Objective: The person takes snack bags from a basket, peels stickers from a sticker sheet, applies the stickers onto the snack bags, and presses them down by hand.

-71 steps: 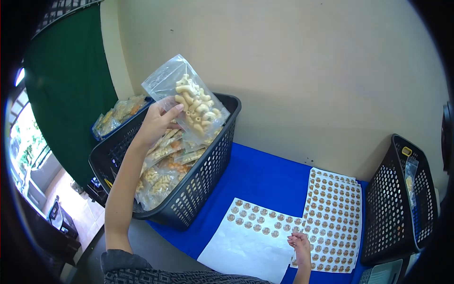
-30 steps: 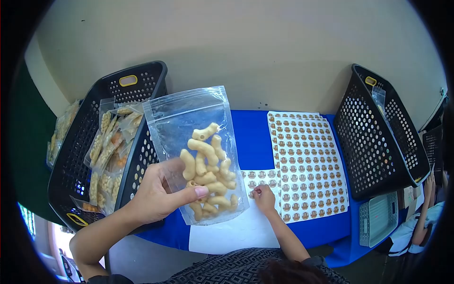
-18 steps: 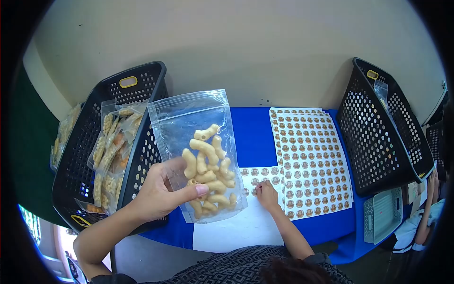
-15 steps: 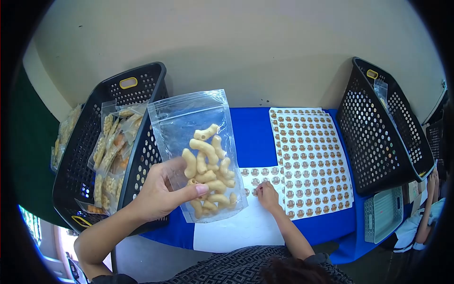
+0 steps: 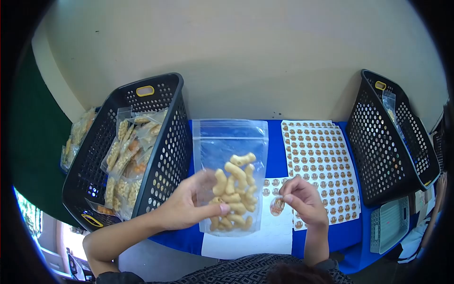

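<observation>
My left hand (image 5: 191, 201) grips a clear zip bag (image 5: 230, 142) of curved, pale yellow snacks by its lower left side, thumb in front and fingers behind. Just right of the bag, my right hand (image 5: 305, 201) pinches a round brown sticker (image 5: 277, 206) by its upper edge. The sticker hangs over a partly used label sheet (image 5: 246, 246), whose lower part is bare white. Further right lie stacked sheets full of round stickers (image 5: 324, 175) on the blue cloth (image 5: 276, 156).
A black basket (image 5: 163, 161) with several snack bags (image 5: 127, 156) stands at the left. Another black basket (image 5: 383, 151) holding a bag stands at the right, near a grey-green tray (image 5: 388, 225). At the right edge, part of a co-worker's arm (image 5: 432, 215) shows.
My right hand has risen from the label sheet with a sticker in its fingers. The bag in my left hand has moved right and down and hangs straighter. The view has shifted slightly.
</observation>
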A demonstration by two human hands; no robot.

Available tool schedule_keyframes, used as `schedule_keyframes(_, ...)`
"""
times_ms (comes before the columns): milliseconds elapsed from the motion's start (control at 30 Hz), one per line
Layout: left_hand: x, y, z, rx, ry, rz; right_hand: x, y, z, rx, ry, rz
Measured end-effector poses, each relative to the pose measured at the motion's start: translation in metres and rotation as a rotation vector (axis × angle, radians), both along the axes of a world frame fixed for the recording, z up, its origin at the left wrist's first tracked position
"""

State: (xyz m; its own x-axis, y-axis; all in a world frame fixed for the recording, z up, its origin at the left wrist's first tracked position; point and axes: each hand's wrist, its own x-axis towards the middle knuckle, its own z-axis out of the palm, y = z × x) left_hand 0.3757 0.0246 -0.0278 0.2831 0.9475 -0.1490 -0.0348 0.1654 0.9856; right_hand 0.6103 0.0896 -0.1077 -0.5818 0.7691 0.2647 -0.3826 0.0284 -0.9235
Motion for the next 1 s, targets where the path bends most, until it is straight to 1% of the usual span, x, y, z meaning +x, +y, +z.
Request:
schedule_keyframes(33, 0.002, -0.002, 0.001, 0.006, 0.005, 0.000, -0.007, -0.006, 0.016, 0.055, 0.029, -0.133)
schedule_keyframes(67, 0.006, -0.003, 0.003, -0.003, 0.009, -0.011, -0.013, -0.011, 0.029, 0.061, 0.034, -0.134)
schedule_keyframes(133, 0.007, -0.003, 0.004, 0.007, 0.046, -0.059, -0.022, -0.019, 0.048, 0.282, -0.013, -0.295)
schedule_keyframes(167, 0.006, -0.004, 0.005, 0.015, 0.053, -0.059, -0.024, -0.018, 0.056, 0.448, -0.119, -0.292)
schedule_keyframes(233, 0.007, -0.005, 0.011, 0.021, 0.129, -0.103, -0.031, -0.014, 0.065, 0.650, -0.226, -0.305)
schedule_keyframes(267, 0.007, -0.005, 0.013, -0.029, 0.093, -0.104, -0.035, -0.012, 0.065, 0.645, -0.218, -0.314)
schedule_keyframes(300, 0.007, -0.005, 0.013, -0.023, 0.097, -0.100, -0.037, -0.012, 0.066, 0.651, -0.213, -0.313)
schedule_keyframes(367, 0.007, -0.005, 0.011, -0.009, 0.016, -0.100, -0.040, -0.012, 0.068, 0.588, -0.234, -0.292)
schedule_keyframes(433, 0.006, -0.005, 0.010, -0.001, 0.023, -0.108, -0.041, -0.012, 0.070, 0.601, -0.248, -0.284)
schedule_keyframes(500, 0.006, -0.006, 0.009, 0.116, 0.090, -0.139, -0.041, -0.014, 0.071, 0.589, -0.276, -0.256)
schedule_keyframes(667, 0.008, -0.008, 0.009, 0.110, 0.068, -0.191, -0.040, -0.015, 0.076, 0.659, -0.349, -0.214)
schedule_keyframes(733, 0.008, -0.007, 0.009, 0.124, 0.130, -0.177, -0.042, -0.016, 0.078, 0.670, -0.325, -0.175)
schedule_keyframes(867, 0.008, -0.009, 0.010, 0.079, 0.136, -0.147, -0.041, -0.016, 0.078, 0.676, -0.362, -0.166)
schedule_keyframes(933, 0.008, -0.009, 0.012, 0.104, 0.225, -0.123, -0.041, -0.016, 0.078, 0.673, -0.361, -0.173)
schedule_keyframes(1000, 0.007, -0.009, 0.010, 0.099, 0.232, -0.126, -0.042, -0.015, 0.077, 0.674, -0.361, -0.173)
